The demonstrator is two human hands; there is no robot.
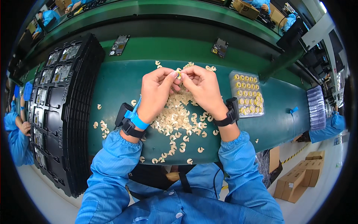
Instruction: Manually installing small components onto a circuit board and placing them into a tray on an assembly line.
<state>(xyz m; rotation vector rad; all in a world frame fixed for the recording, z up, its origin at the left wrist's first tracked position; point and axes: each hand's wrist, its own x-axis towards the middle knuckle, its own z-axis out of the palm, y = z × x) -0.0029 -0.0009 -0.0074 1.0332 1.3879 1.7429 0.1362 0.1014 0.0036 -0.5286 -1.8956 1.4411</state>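
Observation:
Above the green table mat, my left hand (156, 89) and my right hand (202, 87) meet, fingertips pinched together on a small round yellow-rimmed part (178, 75). Its finer details are too small to make out, and the fingers cover some of it. Beneath and in front of both hands spreads a loose pile of cream C-shaped pieces (172, 117). Right of my right hand lies a clear plastic tray (242, 73) with rows of round yellow-and-white parts (247, 93). Both wrists wear black straps; a blue band also circles the left one.
A tall stack of black trays (56, 97) holding circuit boards borders the left side. Two loose boards (119, 45) (220, 47) lie toward the back. A green post (279, 63) and stacked clear trays (316, 108) stand right. Co-workers' sleeves (18, 140) (330, 127) show at both sides.

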